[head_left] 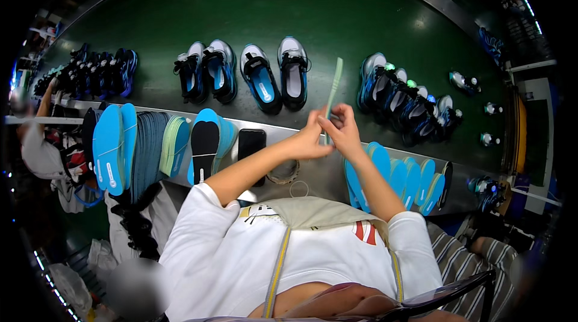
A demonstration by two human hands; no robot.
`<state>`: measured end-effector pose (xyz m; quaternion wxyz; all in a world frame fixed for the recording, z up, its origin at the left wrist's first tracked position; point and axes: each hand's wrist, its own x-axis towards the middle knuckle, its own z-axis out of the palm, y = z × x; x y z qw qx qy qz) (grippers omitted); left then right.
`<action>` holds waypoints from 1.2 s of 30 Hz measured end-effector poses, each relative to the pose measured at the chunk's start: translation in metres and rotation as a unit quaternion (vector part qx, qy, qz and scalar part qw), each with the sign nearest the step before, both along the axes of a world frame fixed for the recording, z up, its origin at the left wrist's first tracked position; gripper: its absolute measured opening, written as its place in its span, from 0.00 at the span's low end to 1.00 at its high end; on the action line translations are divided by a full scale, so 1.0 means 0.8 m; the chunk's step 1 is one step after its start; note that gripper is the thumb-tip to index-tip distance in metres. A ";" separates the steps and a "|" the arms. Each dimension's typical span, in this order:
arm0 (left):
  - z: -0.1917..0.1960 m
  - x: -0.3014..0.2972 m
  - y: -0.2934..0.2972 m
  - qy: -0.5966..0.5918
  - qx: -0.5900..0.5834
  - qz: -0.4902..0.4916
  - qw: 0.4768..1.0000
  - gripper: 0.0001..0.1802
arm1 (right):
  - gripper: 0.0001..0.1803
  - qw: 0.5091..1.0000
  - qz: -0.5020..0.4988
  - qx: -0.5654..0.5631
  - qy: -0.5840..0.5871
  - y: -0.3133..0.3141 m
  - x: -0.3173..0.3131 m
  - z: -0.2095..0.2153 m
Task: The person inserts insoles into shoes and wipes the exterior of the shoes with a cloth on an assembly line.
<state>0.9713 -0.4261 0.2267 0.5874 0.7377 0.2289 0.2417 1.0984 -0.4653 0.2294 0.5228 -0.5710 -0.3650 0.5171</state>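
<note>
A thin pale green insole (pixel 333 88) is held upright at the near edge of the dark green conveyor belt (pixel 337 15), gripped at its lower end by both hands, which are pressed close together above the grey metal ledge (pixel 319 171). The left hand (pixel 310 139) is closed around the lower end from the left, with the fingers curled and the thumb side turned up; the right hand (pixel 343 131) is closed on the same end from the right, its fingers folded over the strip. Both forearms are raised from the lower edge and bent inward, so that the wrists nearly meet. As far as can be judged, the work is only partly done: of the four nearest shoes (pixel 244 72) on the belt, one is seen with a blue insole inside and one with a pale lining, while the state of the other two cannot be told. A row of further shoes (pixel 409 102) is lined up to the right, and another dark cluster (pixel 99 72) lies far left. Much stock is left: stacks of blue insoles (pixel 114 147) and grey ones are stood on edge along the ledge at left, and a fan of blue insoles (pixel 403 177) is laid at right. A black phone (pixel 251 143) and a loose rubber band (pixel 298 189) are lying on the ledge near the left forearm.
</note>
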 end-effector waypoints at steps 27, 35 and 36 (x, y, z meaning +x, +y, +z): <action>-0.072 0.034 0.180 0.088 0.032 0.153 0.984 0.13 | 0.09 0.743 0.250 0.008 -0.620 0.111 0.033 -0.055; -0.065 0.030 0.160 0.071 0.052 0.259 0.962 0.14 | 0.14 0.685 0.309 -0.085 -0.654 0.095 0.025 0.002; -0.062 0.036 0.157 0.072 0.042 0.276 0.958 0.14 | 0.13 0.688 0.354 -0.139 -0.618 0.102 0.034 -0.002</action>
